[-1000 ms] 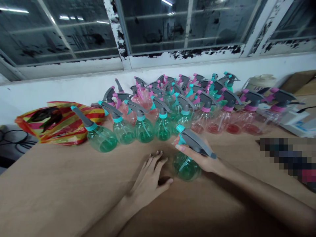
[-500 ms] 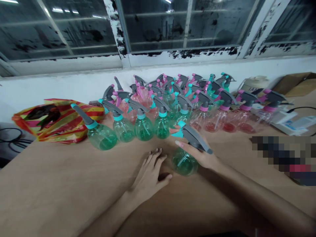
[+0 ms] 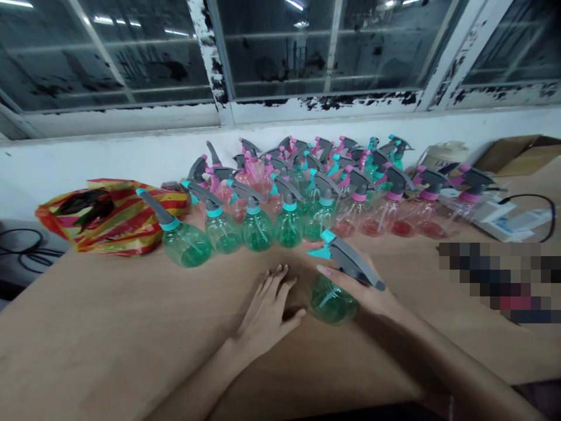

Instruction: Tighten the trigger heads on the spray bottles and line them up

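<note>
My right hand (image 3: 366, 292) grips the neck of a green spray bottle (image 3: 332, 301) with a grey trigger head and teal nozzle, standing on the brown table (image 3: 109, 327) in front of me. Just left of that bottle, my left hand (image 3: 267, 313) lies flat on the table, fingers spread, holding nothing. Behind them stands a front row of green spray bottles (image 3: 256, 225), and further back and right several pink spray bottles (image 3: 397, 204) with grey heads.
A red and yellow striped plastic bag (image 3: 109, 216) lies at the left by the white wall. Black cables (image 3: 21, 248) hang at the far left. At the right are a white box (image 3: 508, 219), a cardboard box (image 3: 519, 153) and a pixelated patch.
My right hand has shifted the green bottle slightly, its trigger head tilting; the camera view moved a little. My left hand stays flat on the table.
</note>
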Motion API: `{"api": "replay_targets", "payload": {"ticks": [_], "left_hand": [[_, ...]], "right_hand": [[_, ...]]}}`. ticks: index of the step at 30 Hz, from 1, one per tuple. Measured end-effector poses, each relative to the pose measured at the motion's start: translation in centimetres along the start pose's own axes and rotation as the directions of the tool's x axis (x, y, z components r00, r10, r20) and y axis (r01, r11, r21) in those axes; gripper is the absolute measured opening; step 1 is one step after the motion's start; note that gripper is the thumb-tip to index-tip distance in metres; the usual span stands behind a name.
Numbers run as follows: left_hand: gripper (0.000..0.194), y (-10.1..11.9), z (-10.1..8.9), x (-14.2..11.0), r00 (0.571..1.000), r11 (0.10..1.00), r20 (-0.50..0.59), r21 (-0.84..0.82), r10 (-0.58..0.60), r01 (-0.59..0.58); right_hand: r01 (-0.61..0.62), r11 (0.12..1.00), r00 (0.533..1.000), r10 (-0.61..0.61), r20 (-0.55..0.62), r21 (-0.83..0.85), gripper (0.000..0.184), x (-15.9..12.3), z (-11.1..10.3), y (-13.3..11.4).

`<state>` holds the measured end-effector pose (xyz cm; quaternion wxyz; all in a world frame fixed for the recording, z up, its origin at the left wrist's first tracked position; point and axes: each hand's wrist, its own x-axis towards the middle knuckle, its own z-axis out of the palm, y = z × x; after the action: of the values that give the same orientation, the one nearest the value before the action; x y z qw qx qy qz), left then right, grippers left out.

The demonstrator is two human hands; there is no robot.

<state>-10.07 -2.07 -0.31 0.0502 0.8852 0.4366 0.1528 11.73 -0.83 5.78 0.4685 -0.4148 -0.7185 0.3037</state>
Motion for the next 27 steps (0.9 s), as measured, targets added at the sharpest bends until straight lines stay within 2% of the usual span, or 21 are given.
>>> {"api": "replay_targets", "payload": {"ticks": [3, 7, 11, 15, 20, 24, 27], "left_hand": [[0.052, 0.2, -0.2, -0.1, 1.0, 1.0, 0.023, 0.029, 0.005, -0.006], [0.05, 0.8, -0.9, -0.3, 0.997, 0.997, 0.074, 0.079, 0.005, -0.011], [0.049, 1.5, -1.0, -1.1, 0.997, 0.996, 0.076, 0.085, -0.015, 0.009], [0.049, 2.0, -0.8, -1.8, 0.997, 0.996, 0.059, 0.078, -0.046, 0.042], [0.052, 2.4, -1.2, -2.2, 0.991, 0.994, 0.089, 0.07, -0.096, 0.09], [0.051, 2.9, -0.9, -2.6, 0.99, 0.988, 0.041, 0.073, -0.137, 0.133], [0.05, 3.3, 0.1, -2.9, 0.979, 0.978, -0.045, 0.055, -0.199, 0.202]], "right_hand": [[-0.052, 0.988, 0.998, 0.045, 0.051, 0.143, 0.034, -0.5, -0.1, -0.1], [-0.076, 0.979, 0.997, 0.071, 0.036, 0.19, 0.025, -0.8, -0.4, -0.3], [-0.082, 0.983, 0.997, 0.082, 0.009, 0.166, 0.014, -1.0, -0.5, -0.2], [-0.095, 0.988, 0.995, 0.099, -0.027, 0.124, 0.014, -1.2, -0.5, 0.1], [-0.099, 0.982, 0.995, 0.096, 0.026, 0.16, 0.013, -1.3, -0.5, -0.1], [-0.075, 0.978, 0.996, 0.065, 0.054, 0.197, 0.024, -1.1, -0.6, -0.7], [-0.086, 0.975, 0.995, 0.075, 0.065, 0.203, 0.03, -1.1, -0.7, -1.0]]}}
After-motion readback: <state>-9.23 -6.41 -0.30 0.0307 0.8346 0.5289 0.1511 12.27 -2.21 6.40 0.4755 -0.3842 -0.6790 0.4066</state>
